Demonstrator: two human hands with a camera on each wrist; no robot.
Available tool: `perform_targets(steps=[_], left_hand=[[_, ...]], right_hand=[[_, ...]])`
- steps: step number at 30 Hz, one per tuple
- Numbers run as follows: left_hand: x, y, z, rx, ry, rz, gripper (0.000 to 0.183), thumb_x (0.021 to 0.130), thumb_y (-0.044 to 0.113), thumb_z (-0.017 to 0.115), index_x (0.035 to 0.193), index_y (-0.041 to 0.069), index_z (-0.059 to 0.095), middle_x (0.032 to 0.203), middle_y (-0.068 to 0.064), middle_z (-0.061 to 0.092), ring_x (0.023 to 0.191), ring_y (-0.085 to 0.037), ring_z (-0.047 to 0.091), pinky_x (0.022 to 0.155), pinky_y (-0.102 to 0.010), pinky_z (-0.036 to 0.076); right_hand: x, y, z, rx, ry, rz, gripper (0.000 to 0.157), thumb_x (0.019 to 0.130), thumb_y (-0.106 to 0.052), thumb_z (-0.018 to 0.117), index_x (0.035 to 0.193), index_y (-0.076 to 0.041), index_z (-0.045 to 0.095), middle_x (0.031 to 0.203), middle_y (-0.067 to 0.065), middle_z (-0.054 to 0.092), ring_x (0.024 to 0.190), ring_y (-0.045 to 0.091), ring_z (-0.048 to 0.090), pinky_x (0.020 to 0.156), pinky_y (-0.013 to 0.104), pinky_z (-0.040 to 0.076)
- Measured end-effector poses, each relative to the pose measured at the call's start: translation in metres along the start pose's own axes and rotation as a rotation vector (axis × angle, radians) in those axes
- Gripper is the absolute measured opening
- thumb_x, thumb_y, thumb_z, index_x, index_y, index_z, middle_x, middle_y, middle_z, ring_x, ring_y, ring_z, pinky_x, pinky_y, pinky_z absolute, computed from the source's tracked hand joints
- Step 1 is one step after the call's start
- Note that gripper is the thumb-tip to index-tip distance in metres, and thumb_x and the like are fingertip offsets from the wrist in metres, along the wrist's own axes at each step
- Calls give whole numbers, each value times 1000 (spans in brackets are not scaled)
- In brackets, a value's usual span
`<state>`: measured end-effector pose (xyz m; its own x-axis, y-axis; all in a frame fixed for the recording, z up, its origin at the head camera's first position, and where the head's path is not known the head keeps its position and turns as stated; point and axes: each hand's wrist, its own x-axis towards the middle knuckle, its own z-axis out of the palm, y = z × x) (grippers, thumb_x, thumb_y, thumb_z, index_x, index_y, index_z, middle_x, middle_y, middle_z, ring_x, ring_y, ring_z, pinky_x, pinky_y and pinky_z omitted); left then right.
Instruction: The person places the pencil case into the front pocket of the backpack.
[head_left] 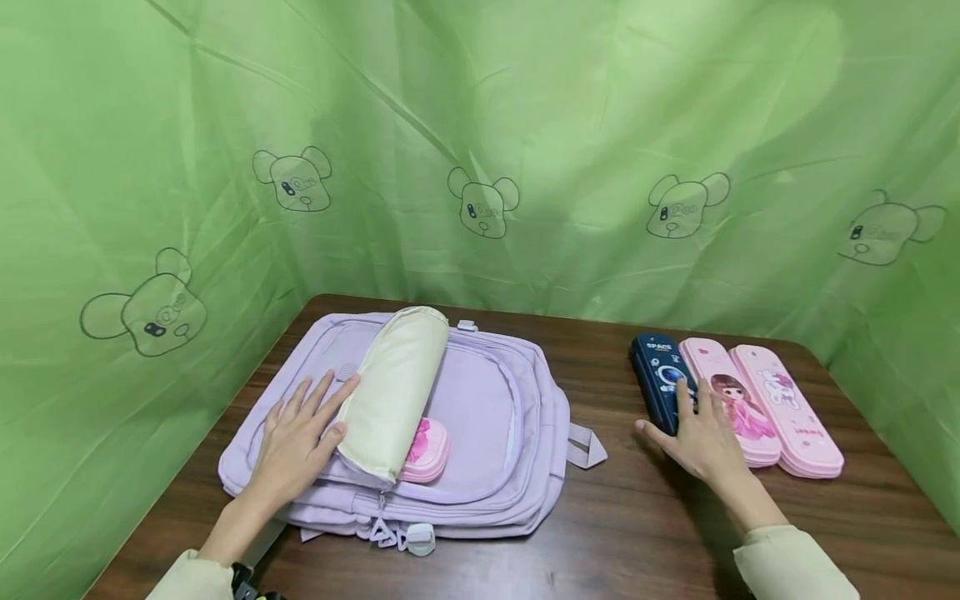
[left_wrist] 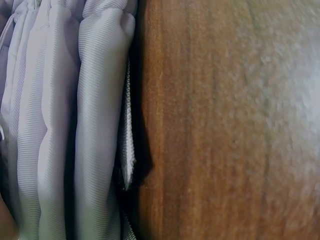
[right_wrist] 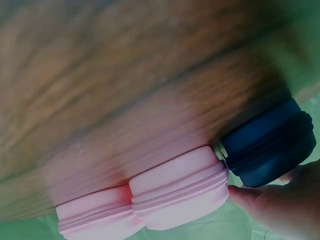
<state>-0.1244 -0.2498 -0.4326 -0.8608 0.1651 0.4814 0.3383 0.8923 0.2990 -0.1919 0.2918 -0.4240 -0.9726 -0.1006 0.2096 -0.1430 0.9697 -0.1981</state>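
Right hand (head_left: 705, 437) now, fingers spread and fairly straight, reaching over the near end of a dark blue, oblong zippered case (head_left: 660, 367) printed with "SPACE", thumb out by its left side, no grasp formed. Across to the left hand (head_left: 296, 437): loose, fingers fanned over a lilac fabric backpack (head_left: 480, 375), thumb and index fingertip at the edge of a folded, cream-lined fabric flap (head_left: 397, 383). And there, poking out under that flap, one rounded end of a glossy pink case (head_left: 429, 454) on the backpack!

Back to the dark blue case: just right of it, a pink oblong case with a long-haired girl (head_left: 738, 400), then, beside that one, a pink oblong case with a white rabbit (head_left: 787, 412), the three in a slanting row. All of it sits on a brown wood-grain table (head_left: 600, 517), the backpack at left, the row well apart at right. Behind, a green fabric curtain (head_left: 570, 125) with outlined animal heads.
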Motion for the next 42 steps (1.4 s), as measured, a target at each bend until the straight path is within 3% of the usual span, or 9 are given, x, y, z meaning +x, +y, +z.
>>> perform_targets(steps=[7, 12, 18, 26, 33, 37, 40, 42], left_hand=[[-4, -2, -1, 2, 2, -10, 51, 96, 38, 42, 145, 34, 31, 148, -14, 30, 134, -42, 20, 97, -68, 12], [-1, 1, 0, -10, 1, -1, 51, 96, 37, 42, 146, 34, 31, 148, -15, 31, 134, -43, 21, 97, -69, 12], [-1, 1, -3, -5, 0, -15, 51, 95, 36, 42, 145, 34, 32, 147, -15, 31, 133, -43, 21, 97, -69, 12], [-2, 2, -2, 6, -1, -12, 51, 95, 37, 42, 145, 34, 32, 147, -14, 32, 133, -43, 23, 97, -68, 13], [-2, 6, 4, 8, 2, -6, 51, 95, 36, 42, 145, 33, 33, 147, -13, 33, 132, -42, 25, 96, -68, 15], [-1, 6, 4, 15, 5, -4, 50, 95, 37, 42, 145, 33, 33, 147, -12, 33, 132, -42, 25, 96, -68, 16], [-2, 3, 1, 26, 9, 2, 50, 96, 38, 41, 145, 34, 33, 147, -12, 33, 132, -41, 25, 96, -67, 17], [-2, 0, -1, 30, 18, 12, 50, 96, 40, 40, 145, 33, 33, 146, -12, 34, 132, -41, 26, 95, -67, 17]], right_hand=[[-2, -2, 2, -40, -49, -59, 100, 82, -58, 58, 141, 13, 20, 138, 45, 16, 123, 61, 17, 96, 68, 22], [-6, -2, 3, -20, -27, -94, 90, 83, -42, 66, 140, 13, 23, 137, 45, 16, 118, 63, 24, 95, 66, 26], [-6, -10, 5, -40, 7, -103, 87, 79, -32, 72, 139, 12, 27, 135, 46, 11, 95, 65, 40, 80, 66, 38], [-9, -12, 6, -109, 24, -146, 79, 79, -23, 70, 136, 13, 28, 134, 45, 20, 99, 67, 36, 64, 69, 41], [-10, -8, -7, -104, 99, -212, 77, 78, -22, 70, 135, 12, 31, 130, 43, 28, 95, 65, 40, 73, 70, 37], [-4, -12, -16, -86, 129, -246, 78, 79, -24, 69, 138, 8, 30, 132, 40, 28, 93, 63, 42, 68, 69, 39], [3, -20, -23, -75, 150, -285, 78, 81, -27, 68, 141, 3, 29, 135, 37, 27, 97, 61, 42, 67, 70, 40], [7, -28, -28, -50, 161, -325, 78, 81, -28, 68, 143, 0, 29, 137, 34, 27, 103, 61, 39, 74, 70, 38]])
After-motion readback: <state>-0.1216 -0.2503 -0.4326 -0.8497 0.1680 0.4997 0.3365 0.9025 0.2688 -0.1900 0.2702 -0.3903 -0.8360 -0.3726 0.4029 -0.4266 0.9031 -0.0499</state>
